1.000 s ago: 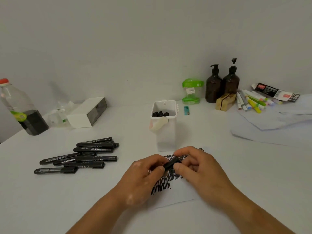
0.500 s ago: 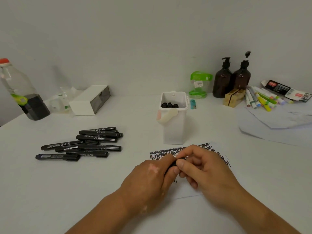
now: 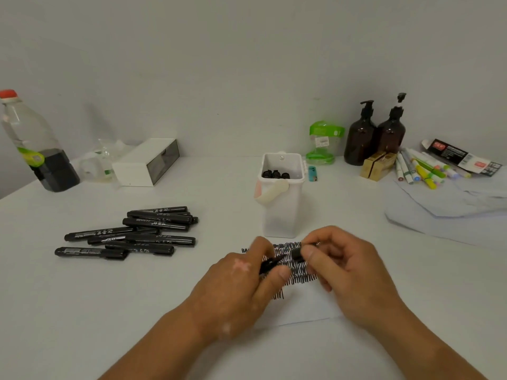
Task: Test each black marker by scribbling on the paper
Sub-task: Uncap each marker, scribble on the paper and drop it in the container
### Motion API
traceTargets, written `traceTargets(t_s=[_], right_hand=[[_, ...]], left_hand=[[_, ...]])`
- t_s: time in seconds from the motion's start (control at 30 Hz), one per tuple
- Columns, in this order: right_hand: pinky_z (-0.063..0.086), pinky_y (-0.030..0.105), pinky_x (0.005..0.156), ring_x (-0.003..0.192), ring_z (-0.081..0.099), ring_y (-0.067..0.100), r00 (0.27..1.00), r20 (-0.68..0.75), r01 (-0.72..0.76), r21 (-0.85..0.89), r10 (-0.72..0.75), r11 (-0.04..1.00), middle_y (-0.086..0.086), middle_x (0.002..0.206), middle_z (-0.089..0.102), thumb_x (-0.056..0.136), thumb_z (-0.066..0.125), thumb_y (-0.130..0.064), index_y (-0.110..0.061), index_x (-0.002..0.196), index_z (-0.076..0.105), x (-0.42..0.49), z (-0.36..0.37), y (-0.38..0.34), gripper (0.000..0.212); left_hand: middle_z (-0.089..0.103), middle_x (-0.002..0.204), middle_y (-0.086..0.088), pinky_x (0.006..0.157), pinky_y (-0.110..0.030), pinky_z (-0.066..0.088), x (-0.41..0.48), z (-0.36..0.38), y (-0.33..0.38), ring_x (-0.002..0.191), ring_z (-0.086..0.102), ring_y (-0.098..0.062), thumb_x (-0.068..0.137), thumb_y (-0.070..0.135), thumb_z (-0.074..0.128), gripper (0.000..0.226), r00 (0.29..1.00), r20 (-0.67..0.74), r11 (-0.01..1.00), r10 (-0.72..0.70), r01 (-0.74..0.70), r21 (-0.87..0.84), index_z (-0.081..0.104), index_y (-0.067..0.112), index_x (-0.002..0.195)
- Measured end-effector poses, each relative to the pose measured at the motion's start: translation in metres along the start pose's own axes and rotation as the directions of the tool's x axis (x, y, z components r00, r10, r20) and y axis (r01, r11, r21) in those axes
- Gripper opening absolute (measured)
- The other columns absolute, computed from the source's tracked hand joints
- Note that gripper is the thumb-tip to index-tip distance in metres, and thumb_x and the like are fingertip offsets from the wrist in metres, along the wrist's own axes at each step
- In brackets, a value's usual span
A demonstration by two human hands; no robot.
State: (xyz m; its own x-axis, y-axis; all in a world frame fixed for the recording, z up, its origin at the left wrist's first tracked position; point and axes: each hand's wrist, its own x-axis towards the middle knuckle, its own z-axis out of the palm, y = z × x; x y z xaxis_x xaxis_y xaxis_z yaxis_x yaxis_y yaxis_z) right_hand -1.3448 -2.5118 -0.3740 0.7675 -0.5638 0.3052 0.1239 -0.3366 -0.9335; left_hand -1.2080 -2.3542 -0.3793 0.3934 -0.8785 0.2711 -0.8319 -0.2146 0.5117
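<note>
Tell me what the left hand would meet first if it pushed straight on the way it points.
Probably the cap pinched by the right hand: the left hand aims its marker tip at it, though depth is unclear.

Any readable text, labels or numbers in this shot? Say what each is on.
Nothing reads clearly in this view.
Black markers: white print along the barrels, too small to read.
Green-lidded jar: white sticker with digits, blurred.
Black and red packet: white lines and a red patch, unreadable.
Plastic bottle: green label, blurred.
</note>
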Motion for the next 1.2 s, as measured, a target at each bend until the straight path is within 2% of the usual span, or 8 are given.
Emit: traceTargets(t_s=[0.1, 0.23, 0.4, 0.53, 0.8, 0.93, 1.07, 1.2], right_hand=[[0.042, 0.017, 0.054, 0.052, 0.054, 0.007, 0.989, -0.147, -0.028, -0.183, 0.001, 0.983, 0.001, 0.063, 0.067, 0.088, 0.075, -0.021, -0.030, 0.084, 0.073, 0.013, -0.021, -0.005, 0.010], [0.040, 0.012, 0.052, 0.056, 0.059, 0.004, 0.997, -0.014, -0.067, -0.590, 0.073, 0.805, -0.009, 0.061, 0.067, 0.085, 0.074, -0.040, -0.035, 0.079, 0.070, 0.036, -0.020, -0.010, 0.009], [0.038, 0.016, 0.053, 0.063, 0.062, 0.005, 0.983, 0.098, -0.021, -0.780, 0.156, 0.626, -0.011, 0.064, 0.063, 0.089, 0.070, -0.043, -0.033, 0.085, 0.068, 0.050, 0.003, 0.005, 0.011], [0.051, 0.027, 0.064, 0.071, 0.063, 0.010, 0.984, 0.102, -0.007, -0.799, 0.147, 0.601, -0.012, 0.066, 0.063, 0.088, 0.067, -0.046, -0.032, 0.089, 0.069, 0.048, 0.009, 0.018, 0.014], [0.051, 0.023, 0.065, 0.068, 0.063, 0.003, 0.990, 0.040, -0.063, -0.736, 0.137, 0.674, -0.012, 0.068, 0.069, 0.083, 0.075, -0.048, -0.042, 0.094, 0.062, 0.039, -0.009, -0.002, 0.018], [0.044, 0.013, 0.057, 0.060, 0.062, 0.005, 0.985, 0.128, -0.048, -0.420, 0.112, 0.906, -0.014, 0.073, 0.074, 0.088, 0.071, -0.040, -0.037, 0.090, 0.071, 0.016, -0.014, -0.015, 0.004], [0.042, 0.011, 0.058, 0.067, 0.063, 0.003, 0.932, 0.310, -0.156, -0.123, 0.187, 0.980, 0.000, 0.084, 0.078, 0.071, 0.070, -0.056, -0.044, 0.100, 0.069, -0.008, -0.003, -0.019, 0.031], [0.045, 0.016, 0.055, 0.062, 0.063, 0.011, 0.969, 0.186, -0.169, 0.015, 0.164, 0.985, 0.008, 0.080, 0.078, 0.069, 0.077, -0.037, -0.039, 0.094, 0.072, -0.010, 0.005, -0.014, 0.025]], left_hand=[[0.063, 0.067, 0.002, 0.058, -0.031, 0.044, 0.000, -0.014, -0.014, 0.058, 0.052, -0.011, 0.095, 0.043, 0.052, 0.014, 0.994, -0.022, 0.987, -0.110, 0.107, -0.124, 0.043, 0.033, 0.095], [0.065, 0.067, -0.003, 0.055, -0.033, 0.039, 0.004, -0.025, -0.024, 0.055, 0.046, -0.014, 0.095, 0.018, 0.058, 0.012, 0.972, -0.007, 0.896, -0.235, 0.214, -0.390, 0.051, 0.020, 0.086], [0.058, 0.061, -0.004, 0.053, -0.017, 0.044, 0.004, -0.024, -0.022, 0.056, 0.055, -0.014, 0.096, 0.018, 0.062, 0.010, 0.965, 0.012, 0.794, -0.260, 0.222, -0.565, 0.059, 0.011, 0.089], [0.064, 0.073, -0.001, 0.070, -0.024, 0.055, 0.006, -0.027, -0.025, 0.071, 0.062, -0.015, 0.086, 0.031, 0.070, 0.011, 0.947, 0.008, 0.681, -0.320, 0.236, -0.694, 0.070, 0.019, 0.087], [0.060, 0.075, 0.000, 0.065, -0.027, 0.048, 0.007, -0.026, -0.026, 0.065, 0.053, -0.014, 0.068, 0.032, 0.083, 0.032, 0.956, 0.069, 0.407, -0.286, 0.187, -0.894, 0.075, 0.015, 0.094], [0.062, 0.077, -0.004, 0.065, -0.026, 0.053, 0.008, -0.020, -0.016, 0.069, 0.059, -0.015, 0.074, 0.011, 0.078, 0.019, 0.958, 0.128, 0.165, -0.256, 0.174, -0.971, 0.074, 0.012, 0.092], [0.064, 0.081, -0.010, 0.067, -0.028, 0.055, 0.008, -0.013, -0.003, 0.072, 0.064, -0.020, 0.073, 0.006, 0.077, 0.019, 0.957, 0.158, 0.122, -0.244, 0.192, -0.974, 0.073, 0.012, 0.090], [0.065, 0.084, -0.015, 0.069, -0.030, 0.057, 0.007, -0.009, 0.002, 0.075, 0.066, -0.025, 0.070, 0.000, 0.077, 0.020, 0.953, 0.157, 0.114, -0.260, 0.192, -0.975, 0.074, 0.010, 0.087]])
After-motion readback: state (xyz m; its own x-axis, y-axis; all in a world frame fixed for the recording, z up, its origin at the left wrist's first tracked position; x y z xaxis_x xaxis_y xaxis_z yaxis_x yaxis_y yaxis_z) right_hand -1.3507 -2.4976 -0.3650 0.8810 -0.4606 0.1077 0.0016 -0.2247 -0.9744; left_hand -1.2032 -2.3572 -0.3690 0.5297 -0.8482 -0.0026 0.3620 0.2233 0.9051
